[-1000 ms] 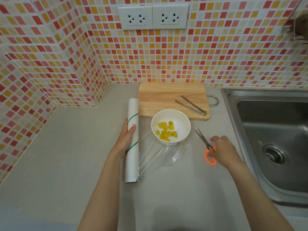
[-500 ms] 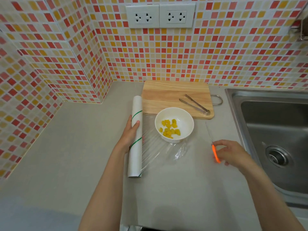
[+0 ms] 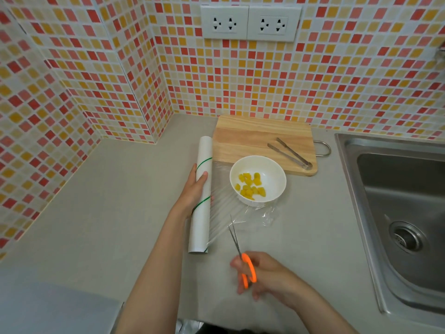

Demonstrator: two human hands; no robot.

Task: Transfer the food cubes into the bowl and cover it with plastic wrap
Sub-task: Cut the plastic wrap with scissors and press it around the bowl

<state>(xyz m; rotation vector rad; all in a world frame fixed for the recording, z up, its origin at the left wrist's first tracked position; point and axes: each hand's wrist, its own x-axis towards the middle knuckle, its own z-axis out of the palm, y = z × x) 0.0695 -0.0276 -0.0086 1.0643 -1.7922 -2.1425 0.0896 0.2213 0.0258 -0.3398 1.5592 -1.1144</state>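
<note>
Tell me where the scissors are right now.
The scissors are in the right hand, low in the head view, with their blades open and pointing at the plastic wrap stretched between the roll and the bowl.

right hand (image 3: 267, 276) now gripping the orange-handled scissors (image 3: 242, 254), lifted off the counter from beside the bowl, brought nearer the body, blades pointing at the pulled-out plastic wrap (image 3: 224, 208)

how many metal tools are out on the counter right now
2. The tongs lie on the wooden cutting board behind the bowl. The scissors are held in the right hand, blades pointing toward the stretched plastic wrap.
</note>
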